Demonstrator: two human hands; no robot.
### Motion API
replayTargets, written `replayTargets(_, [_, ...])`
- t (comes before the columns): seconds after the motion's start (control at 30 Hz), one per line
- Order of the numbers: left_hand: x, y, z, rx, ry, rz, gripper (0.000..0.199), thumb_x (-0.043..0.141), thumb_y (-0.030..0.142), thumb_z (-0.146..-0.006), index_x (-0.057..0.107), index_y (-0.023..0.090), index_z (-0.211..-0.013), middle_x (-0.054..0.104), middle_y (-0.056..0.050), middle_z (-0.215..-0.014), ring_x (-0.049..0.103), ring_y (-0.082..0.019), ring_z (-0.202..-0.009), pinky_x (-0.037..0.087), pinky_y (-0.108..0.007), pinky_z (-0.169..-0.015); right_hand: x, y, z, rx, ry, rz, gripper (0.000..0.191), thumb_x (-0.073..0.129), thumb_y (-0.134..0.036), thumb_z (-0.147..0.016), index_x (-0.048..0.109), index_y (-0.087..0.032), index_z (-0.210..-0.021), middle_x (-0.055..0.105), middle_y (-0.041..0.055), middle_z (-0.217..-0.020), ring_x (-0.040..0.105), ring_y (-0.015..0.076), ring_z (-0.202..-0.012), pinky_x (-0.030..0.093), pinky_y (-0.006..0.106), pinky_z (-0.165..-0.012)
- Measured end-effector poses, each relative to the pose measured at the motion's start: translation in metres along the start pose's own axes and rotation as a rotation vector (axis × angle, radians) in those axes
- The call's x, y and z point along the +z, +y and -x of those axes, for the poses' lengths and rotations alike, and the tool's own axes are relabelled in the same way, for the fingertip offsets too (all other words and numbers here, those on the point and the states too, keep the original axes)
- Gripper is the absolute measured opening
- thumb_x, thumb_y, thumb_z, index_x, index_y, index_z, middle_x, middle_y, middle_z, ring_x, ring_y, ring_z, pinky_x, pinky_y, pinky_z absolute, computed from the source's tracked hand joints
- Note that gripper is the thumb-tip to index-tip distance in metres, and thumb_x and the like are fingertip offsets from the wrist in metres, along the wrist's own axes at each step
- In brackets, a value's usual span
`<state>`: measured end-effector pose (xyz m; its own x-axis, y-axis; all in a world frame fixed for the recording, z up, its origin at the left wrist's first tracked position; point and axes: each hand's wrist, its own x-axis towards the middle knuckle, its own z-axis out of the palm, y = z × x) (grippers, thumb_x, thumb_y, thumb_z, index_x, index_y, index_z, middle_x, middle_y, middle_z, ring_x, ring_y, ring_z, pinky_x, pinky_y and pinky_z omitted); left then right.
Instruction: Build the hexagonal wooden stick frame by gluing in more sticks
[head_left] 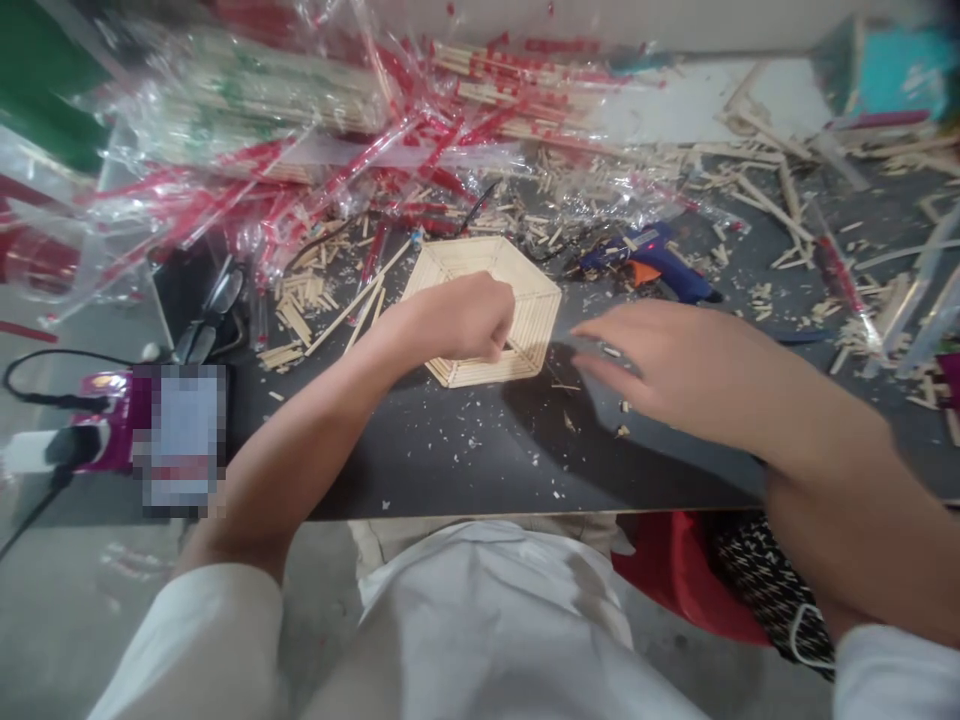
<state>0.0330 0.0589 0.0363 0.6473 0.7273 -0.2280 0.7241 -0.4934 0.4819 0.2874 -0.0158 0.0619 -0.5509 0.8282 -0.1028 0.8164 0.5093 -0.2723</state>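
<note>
A six-sided piece built of pale wooden sticks [536, 310] lies on the dark table, its sides stepped in rows around a middle opening. Over its middle, my left hand [476, 315] is closed in a fist; what its fingers hold, if anything, is hidden. To the right of the piece, my right hand [667, 365] hovers above the table with thumb and fingers apart, nothing visible between them. A blue glue gun [660, 262] with an orange trigger lies behind my right hand. Several loose thin sticks [360, 300] lie to the left of the piece.
Plastic-wrapped stick bundles [285, 95] and red-edged wrappers crowd the back. Short stick offcuts [300, 310] are scattered widely. At left are glasses [210, 310], a phone [184, 435] and a purple power strip [112, 420] with cables. The table's front edge [480, 515] runs before my lap.
</note>
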Motion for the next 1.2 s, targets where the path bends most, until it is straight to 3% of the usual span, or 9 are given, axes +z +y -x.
replayTargets(0.03, [-0.002, 0.002, 0.0, 0.009, -0.076, -0.008, 0.013, 0.075, 0.01, -0.068, 0.076, 0.021, -0.061, 0.07, 0.001, -0.061, 0.068, -0.018, -0.064, 0.049, -0.031, -0.071, 0.004, -0.008, -0.012, -0.027, -0.015, -0.027, 0.032, 0.05, -0.044, -0.106, 0.074, -0.023, -0.105, 0.074, 0.0138, -0.109, 0.068, 0.0329, -0.103, 0.052, 0.047, -0.092])
replayTargets(0.1, [-0.006, 0.005, 0.0, 0.008, -0.171, -0.01, 0.012, 0.075, 0.011, -0.072, 0.077, 0.02, -0.065, 0.073, 0.0, -0.064, 0.069, -0.019, -0.066, 0.049, -0.031, -0.069, 0.016, -0.016, -0.031, -0.074, 0.085, -0.093, 0.029, 0.049, -0.035, -0.106, 0.073, -0.02, -0.099, 0.071, 0.0161, -0.109, 0.066, 0.0328, -0.106, 0.052, 0.048, -0.095])
replayTargets(0.2, [-0.005, 0.003, -0.001, 0.003, -0.15, 0.005, 0.017, 0.072, 0.009, -0.076, 0.076, 0.021, -0.064, 0.074, 0.0, -0.064, 0.07, -0.019, -0.066, 0.05, -0.031, -0.07, 0.042, -0.017, -0.043, -0.136, 0.212, -0.244, 0.025, 0.05, -0.028, -0.105, 0.071, -0.019, -0.095, 0.07, 0.0154, -0.107, 0.067, 0.028, -0.099, 0.054, 0.044, -0.089])
replayTargets(0.33, [-0.001, -0.002, -0.004, 0.012, -0.147, -0.004, 0.019, 0.071, 0.01, -0.078, 0.078, 0.022, -0.066, 0.077, -0.001, -0.068, 0.071, -0.02, -0.067, 0.05, -0.032, -0.071, 0.066, -0.013, -0.042, -0.119, 0.265, -0.371, 0.019, 0.054, -0.026, -0.104, 0.072, -0.02, -0.1, 0.072, 0.0118, -0.106, 0.068, 0.0239, -0.095, 0.054, 0.038, -0.081])
replayTargets(0.6, [-0.008, -0.005, -0.007, 0.017, -0.25, 0.001, 0.009, 0.077, 0.018, -0.078, 0.082, 0.022, -0.072, 0.079, -0.001, -0.071, 0.069, -0.017, -0.067, 0.045, -0.029, -0.068, 0.07, -0.011, -0.041, -0.083, 0.322, -0.395, 0.018, 0.057, -0.024, -0.104, 0.075, -0.022, -0.103, 0.075, 0.0098, -0.108, 0.07, 0.0228, -0.096, 0.054, 0.037, -0.081])
replayTargets(0.8, [-0.013, -0.006, -0.01, 0.045, -0.326, 0.057, 0.01, 0.075, 0.022, -0.081, 0.083, 0.017, -0.079, 0.081, -0.001, -0.078, 0.068, -0.012, -0.069, 0.041, -0.025, -0.067, 0.079, -0.004, -0.043, -0.224, 0.469, -0.406, 0.012, 0.062, -0.017, -0.102, 0.074, -0.021, -0.101, 0.076, 0.0075, -0.1, 0.071, 0.0196, -0.088, 0.055, 0.032, -0.073])
replayTargets(1.2, [-0.013, -0.004, -0.008, 0.003, -0.332, -0.002, 0.012, 0.073, 0.022, -0.085, 0.084, 0.016, -0.083, 0.077, -0.003, -0.073, 0.065, -0.014, -0.068, 0.037, -0.028, -0.066, 0.078, -0.006, -0.043, -0.182, 0.438, -0.413, 0.012, 0.064, -0.017, -0.099, 0.076, -0.022, -0.101, 0.075, 0.0071, -0.099, 0.069, 0.0192, -0.084, 0.053, 0.033, -0.071])
